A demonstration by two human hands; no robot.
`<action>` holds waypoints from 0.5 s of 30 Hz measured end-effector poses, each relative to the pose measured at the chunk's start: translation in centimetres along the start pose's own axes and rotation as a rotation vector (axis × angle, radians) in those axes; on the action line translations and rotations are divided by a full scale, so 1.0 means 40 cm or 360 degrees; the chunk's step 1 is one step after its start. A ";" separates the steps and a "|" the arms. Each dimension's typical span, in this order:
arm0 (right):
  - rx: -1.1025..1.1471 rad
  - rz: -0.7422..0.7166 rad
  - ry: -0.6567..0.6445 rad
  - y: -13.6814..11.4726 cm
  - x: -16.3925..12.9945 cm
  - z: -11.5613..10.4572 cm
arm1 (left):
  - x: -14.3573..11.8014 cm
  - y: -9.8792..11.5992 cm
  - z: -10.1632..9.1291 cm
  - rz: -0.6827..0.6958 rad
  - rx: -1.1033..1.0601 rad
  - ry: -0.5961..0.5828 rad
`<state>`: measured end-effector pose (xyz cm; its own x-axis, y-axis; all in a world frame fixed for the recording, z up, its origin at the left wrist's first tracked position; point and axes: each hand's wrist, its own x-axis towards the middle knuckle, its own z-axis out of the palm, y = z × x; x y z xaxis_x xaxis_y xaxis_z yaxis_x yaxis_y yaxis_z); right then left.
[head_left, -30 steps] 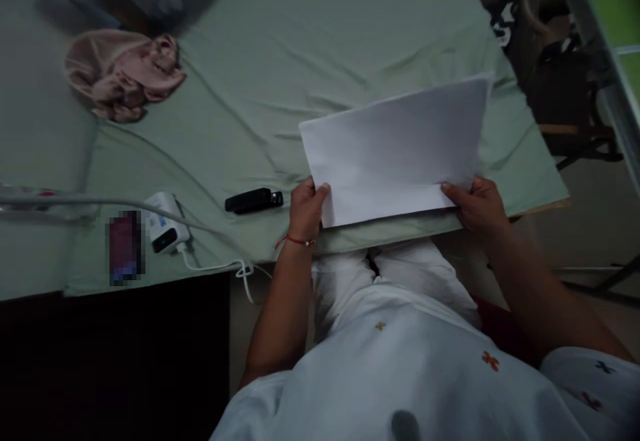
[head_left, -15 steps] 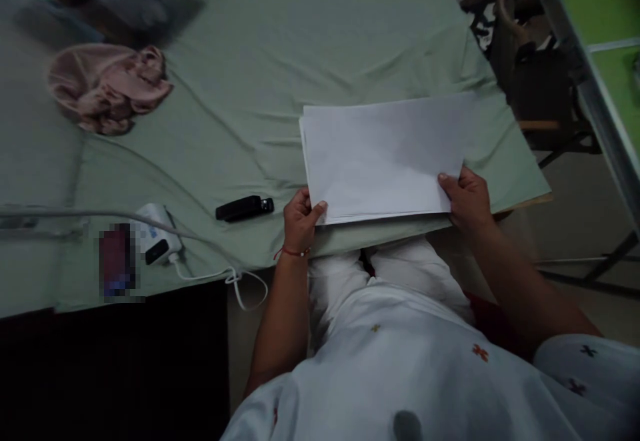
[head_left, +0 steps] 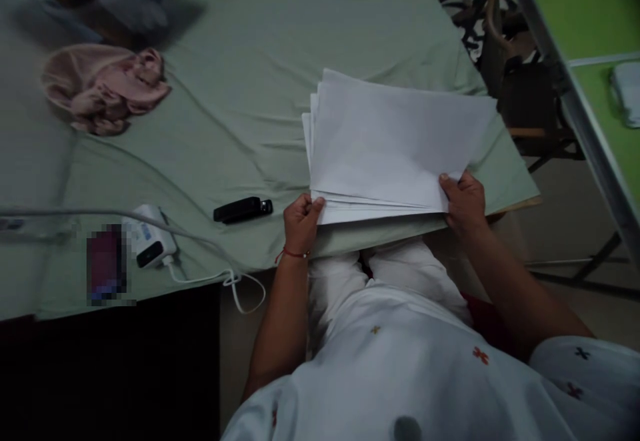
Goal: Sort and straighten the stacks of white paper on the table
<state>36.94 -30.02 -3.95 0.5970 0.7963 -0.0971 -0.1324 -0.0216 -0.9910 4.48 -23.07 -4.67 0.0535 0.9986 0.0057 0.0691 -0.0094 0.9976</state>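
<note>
Several white paper sheets [head_left: 395, 141] lie stacked over the front edge of the cloth-covered table, fanned apart along their left side. My left hand [head_left: 301, 222] pinches the near left corner, thumb on top and fingers curled. At the near right corner, my right hand [head_left: 465, 201] grips the sheets with its thumb on the upper face; its other fingers are mostly hidden beneath. A black stapler [head_left: 243, 209] lies just left of my left hand, apart from it.
A green cloth [head_left: 240, 127] covers the table. On the left are a crumpled pink cloth [head_left: 110, 87], a white power adapter [head_left: 150, 231] with cables, and a blurred dark object [head_left: 106, 262]. A metal-edged green table [head_left: 600, 7] and a chair [head_left: 530, 101] stand to the right.
The sheets have spread from a nearly even stack into a fan, the upper ones shifting away from me and to the right at their far edge. Both hands keep hold of the corners.
</note>
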 end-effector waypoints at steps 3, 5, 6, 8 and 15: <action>-0.0103 -0.0027 -0.0056 0.002 0.002 -0.003 | 0.001 0.000 -0.002 0.0069 0.0061 0.0082; -0.0165 -0.0047 -0.0079 0.005 0.006 -0.008 | 0.000 0.003 -0.002 0.0048 -0.0029 0.0034; -0.0168 -0.0046 -0.0080 0.006 0.008 -0.010 | 0.000 0.005 -0.002 0.0025 -0.0092 -0.0013; -0.0144 -0.0036 -0.0070 0.005 0.010 -0.012 | -0.001 0.008 -0.001 -0.0020 -0.0194 -0.0095; 0.0048 0.0056 0.0003 -0.015 0.002 0.002 | 0.001 -0.003 0.000 0.0032 -0.0111 -0.0004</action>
<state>37.01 -29.89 -3.36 0.5930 0.7943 -0.1323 -0.1774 -0.0314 -0.9836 4.46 -23.01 -4.81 0.0566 0.9981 0.0254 -0.0016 -0.0253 0.9997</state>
